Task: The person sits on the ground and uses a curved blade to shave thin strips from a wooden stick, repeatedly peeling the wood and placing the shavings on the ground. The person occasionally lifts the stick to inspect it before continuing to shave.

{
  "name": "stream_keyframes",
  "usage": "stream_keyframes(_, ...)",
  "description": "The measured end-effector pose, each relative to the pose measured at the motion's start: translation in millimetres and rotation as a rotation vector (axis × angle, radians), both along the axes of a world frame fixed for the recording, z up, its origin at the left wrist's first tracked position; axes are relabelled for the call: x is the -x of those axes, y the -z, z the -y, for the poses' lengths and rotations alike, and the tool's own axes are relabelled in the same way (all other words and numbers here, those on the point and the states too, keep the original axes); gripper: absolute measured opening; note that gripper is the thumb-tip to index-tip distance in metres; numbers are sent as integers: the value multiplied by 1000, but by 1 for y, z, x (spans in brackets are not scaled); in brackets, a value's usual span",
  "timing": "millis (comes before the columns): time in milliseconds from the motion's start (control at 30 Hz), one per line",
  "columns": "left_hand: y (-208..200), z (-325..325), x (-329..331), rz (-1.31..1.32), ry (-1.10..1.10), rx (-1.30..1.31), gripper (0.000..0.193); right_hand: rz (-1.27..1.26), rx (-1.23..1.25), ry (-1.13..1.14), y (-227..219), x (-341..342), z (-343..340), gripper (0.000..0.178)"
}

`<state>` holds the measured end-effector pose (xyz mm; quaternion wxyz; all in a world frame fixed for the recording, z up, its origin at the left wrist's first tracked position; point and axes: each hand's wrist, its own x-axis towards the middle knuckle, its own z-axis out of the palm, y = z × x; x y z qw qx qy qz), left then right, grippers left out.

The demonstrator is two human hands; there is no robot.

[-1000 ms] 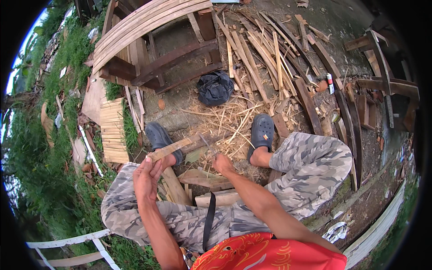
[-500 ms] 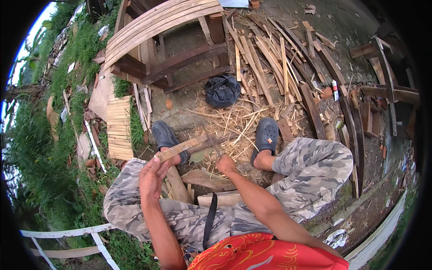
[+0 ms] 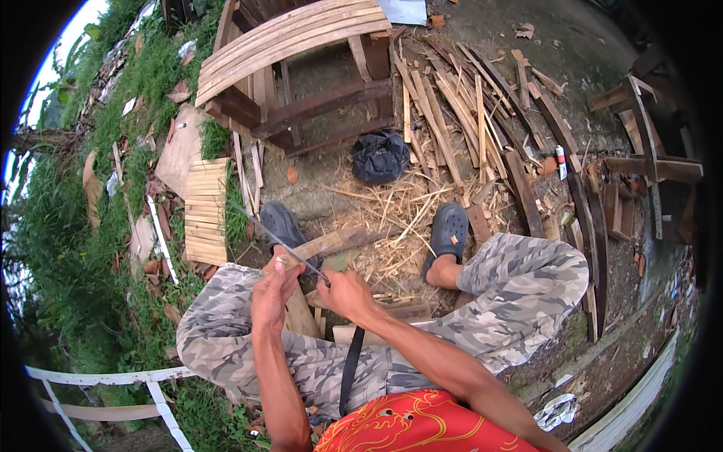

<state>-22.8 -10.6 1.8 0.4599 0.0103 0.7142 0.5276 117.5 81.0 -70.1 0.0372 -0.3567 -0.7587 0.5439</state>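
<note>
Between my knees, my left hand (image 3: 273,297) grips the near end of a flat strip of wood (image 3: 331,242), which slopes away to the right over the shavings. My right hand (image 3: 346,292) is closed around the handle of a long, thin-bladed knife (image 3: 295,255); its handle is mostly hidden in the fist. The blade slants up and left, crossing over the strip just beyond my left fingers. Whether its edge touches the wood I cannot tell. Curled wood shavings (image 3: 399,207) lie on the ground beyond the strip.
A slatted wooden bench (image 3: 294,49) stands ahead, with a black plastic bag (image 3: 380,157) by it. Loose wood strips (image 3: 463,113) and dark planks (image 3: 523,192) lie to the right, near a white tube (image 3: 561,163). A slat panel (image 3: 205,215) rests left, beside grass.
My right hand has swung left with the knife, bringing the blade from pointing ahead to slanting across the strip near my left hand. The left hand still grips the strip.
</note>
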Motion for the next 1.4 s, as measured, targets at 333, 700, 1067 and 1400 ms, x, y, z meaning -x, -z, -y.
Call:
stream_keyframes(333,10,12,7,-20,25,-17,64,1,94,143,49,-13,20,27)
stream_keyframes(700,-5,7,4,-84,69,64,59,125,92,121,38,-6,7,26)
stream_keyframes(1067,-4,-2,9,-98,219,-12,50,26,155,154,47,-6,10,27)
stream_keyframes(1400,-18,-11,5,30,116,55,48,80,116,132,28,-10,-3,31)
